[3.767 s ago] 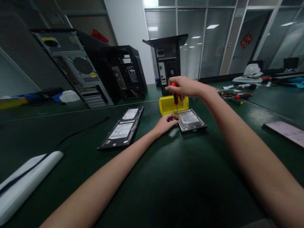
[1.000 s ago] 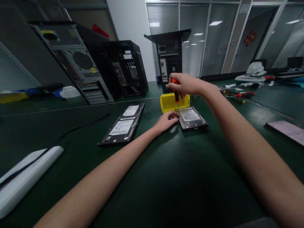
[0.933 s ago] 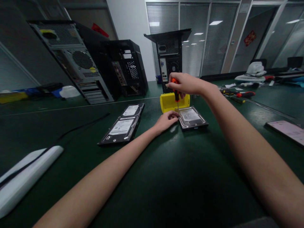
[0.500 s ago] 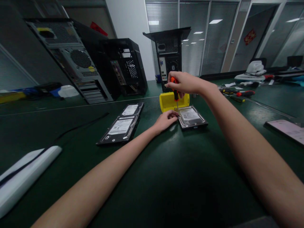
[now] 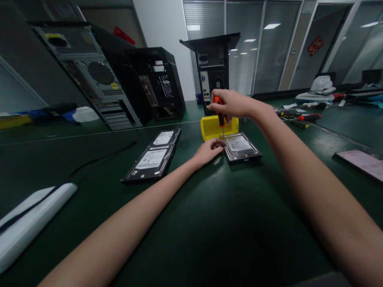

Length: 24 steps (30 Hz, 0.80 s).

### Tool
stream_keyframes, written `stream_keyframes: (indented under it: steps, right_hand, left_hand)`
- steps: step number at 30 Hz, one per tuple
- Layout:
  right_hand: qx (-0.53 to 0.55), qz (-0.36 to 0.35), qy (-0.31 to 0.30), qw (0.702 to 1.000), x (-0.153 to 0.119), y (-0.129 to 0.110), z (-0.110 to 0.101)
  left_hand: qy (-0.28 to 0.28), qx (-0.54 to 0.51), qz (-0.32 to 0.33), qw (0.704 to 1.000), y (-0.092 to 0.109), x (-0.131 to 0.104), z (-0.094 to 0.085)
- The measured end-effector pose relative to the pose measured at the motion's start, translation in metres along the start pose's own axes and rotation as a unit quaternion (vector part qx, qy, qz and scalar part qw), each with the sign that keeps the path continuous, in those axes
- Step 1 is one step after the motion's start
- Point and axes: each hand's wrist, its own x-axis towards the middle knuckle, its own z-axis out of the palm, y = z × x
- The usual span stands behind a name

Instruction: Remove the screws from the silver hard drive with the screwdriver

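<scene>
A silver and black hard drive with a white label lies flat on the green table. Above its left side my right hand is wrapped round the handle of an orange and black screwdriver. The shaft points down, and its tip meets the drive's left edge. My left hand rests on the table with curled fingers against that same edge, close to the tip; its fingertips are partly hidden. Directly behind the drive stands an open yellow case. Two more hard drives, a near one and a far one, lie to the left.
Computer cases stand at the back: a large one, an opened black one and another. Tools, including red-handled pliers, lie at right, beyond a phone. A white object with a black cable sits at left.
Almost nothing differs. My right hand and the screwdriver have shifted very slightly; the hard drive and my left hand stay in place.
</scene>
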Motion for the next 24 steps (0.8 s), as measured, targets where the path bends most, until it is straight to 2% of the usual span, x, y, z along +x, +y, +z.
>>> stream_keyframes:
  steps: [10,24]
  right_hand:
    - [0.001,0.007,-0.008,1.0,-0.0008,-0.0006,0.0005]
    - [-0.023,-0.001,-0.021,1.0,-0.0001,-0.0082,0.002]
  left_hand:
    - [-0.002,0.01,-0.005,1.0,0.0046,-0.0021,-0.0014]
    - [-0.006,0.007,0.007,1.0,0.0009,-0.0013,-0.0008]
